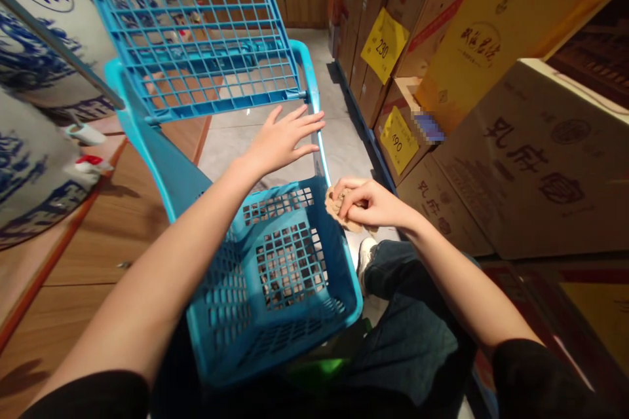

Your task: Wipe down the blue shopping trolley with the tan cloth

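My left hand (280, 141) is open with its fingers spread, close to the right rail of a blue plastic shopping cart (310, 78). I cannot tell whether it touches the rail. My right hand (366, 201) grips a crumpled tan cloth (337, 209) against the cart's rim, just beside the deep blue mesh basket (289, 281). A blue grid panel (187, 26) tilts up from the cart's far part, and the floor shows through its holes.
Large blue-and-white porcelain jars (39, 46) stand on a wooden platform (93, 242) at the left. Stacked cardboard boxes (531, 157) with yellow price tags (384, 46) and a yellow gift bag (496, 39) line the right. A tiled floor (246, 144) runs between them.
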Motion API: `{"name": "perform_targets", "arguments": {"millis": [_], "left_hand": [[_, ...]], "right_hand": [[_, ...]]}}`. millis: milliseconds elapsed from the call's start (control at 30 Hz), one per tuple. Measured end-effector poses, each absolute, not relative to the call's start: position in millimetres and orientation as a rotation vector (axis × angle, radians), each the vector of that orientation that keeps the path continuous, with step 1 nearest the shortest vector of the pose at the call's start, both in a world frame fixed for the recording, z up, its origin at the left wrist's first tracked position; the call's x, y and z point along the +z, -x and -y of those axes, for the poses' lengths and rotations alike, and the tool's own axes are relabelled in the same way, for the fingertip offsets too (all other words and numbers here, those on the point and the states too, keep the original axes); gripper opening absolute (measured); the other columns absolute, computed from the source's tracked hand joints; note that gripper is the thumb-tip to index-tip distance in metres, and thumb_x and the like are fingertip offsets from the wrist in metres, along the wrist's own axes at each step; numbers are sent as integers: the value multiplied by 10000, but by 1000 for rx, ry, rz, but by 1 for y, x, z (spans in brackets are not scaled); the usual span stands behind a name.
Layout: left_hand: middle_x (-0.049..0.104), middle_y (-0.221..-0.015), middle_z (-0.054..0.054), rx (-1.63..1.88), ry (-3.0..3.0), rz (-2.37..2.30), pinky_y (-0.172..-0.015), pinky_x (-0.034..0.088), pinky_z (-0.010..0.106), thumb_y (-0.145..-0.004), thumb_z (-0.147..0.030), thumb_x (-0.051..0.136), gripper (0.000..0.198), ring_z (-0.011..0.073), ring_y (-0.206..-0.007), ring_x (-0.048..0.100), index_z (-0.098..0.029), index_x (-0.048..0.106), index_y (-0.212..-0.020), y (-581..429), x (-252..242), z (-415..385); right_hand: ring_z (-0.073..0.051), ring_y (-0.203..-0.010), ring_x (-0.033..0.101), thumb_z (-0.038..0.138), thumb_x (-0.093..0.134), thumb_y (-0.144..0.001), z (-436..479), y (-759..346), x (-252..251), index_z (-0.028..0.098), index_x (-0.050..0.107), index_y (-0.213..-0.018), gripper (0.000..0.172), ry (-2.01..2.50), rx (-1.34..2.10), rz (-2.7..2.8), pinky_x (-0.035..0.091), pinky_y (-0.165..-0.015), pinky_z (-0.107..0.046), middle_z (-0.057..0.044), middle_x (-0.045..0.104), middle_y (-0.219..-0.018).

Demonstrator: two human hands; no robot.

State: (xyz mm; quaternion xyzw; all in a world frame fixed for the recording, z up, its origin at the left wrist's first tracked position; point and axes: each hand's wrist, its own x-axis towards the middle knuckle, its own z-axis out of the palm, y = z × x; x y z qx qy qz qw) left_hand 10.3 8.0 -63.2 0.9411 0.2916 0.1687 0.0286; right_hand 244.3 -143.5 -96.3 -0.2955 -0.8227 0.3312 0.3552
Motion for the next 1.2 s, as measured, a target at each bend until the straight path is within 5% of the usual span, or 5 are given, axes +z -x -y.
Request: {"name": "perform_targets", "arguments": {"millis": [167,400,800,1067,1200], "left_hand": [[500,-1665,44,555,-2878,-991,-1300,158,738,-1044,-459,611,507,347,-1616,343,-356,559,-1538,-1,-64,-29],[514,-1656,1,676,-2841,-1077,-1273,191,797,-1030,-483,621,480,367,-1577,409,-425,577,-1505,5,-73,-63],[465,-1693,21,460,-2619,-1604,-1319,99,709,-1054,-434,575,439,379,-1619,313,-334,628,-1479,-20,-46,-67],[287,-1767,146,384,-2501,-1829,-1270,215,739,-1067,-302,414,549,410,-1615,309,-152,495,-1589,-53,-45,-75],[279,-1751,227,59,-2553,-1566,-1271,357,533,-1040,-399,493,648,387,-1584,390,-68,472,-1597,-50,-40,-50]], "right_hand": [[-259,-1212,684,59,619,-836,137,-238,-106,236,839,-945,303,813,636,2113,550,-1080,-481,-91,727,-1226],[-161,-854,698,111,622,-825,120,-256,-91,192,790,-709,220,794,1012,2166,571,-781,-306,-52,728,-976],[-213,-966,709,137,621,-801,112,-290,-88,196,781,-665,217,1054,926,2097,559,-866,-327,-53,725,-938],[-296,-1167,644,142,614,-845,95,-308,-124,217,857,-1033,316,1200,308,2118,525,-1055,-492,-118,701,-1211],[-276,-1210,656,144,589,-907,73,-318,-142,233,833,-1130,343,1195,277,2065,544,-1067,-483,-121,681,-1303]]}}
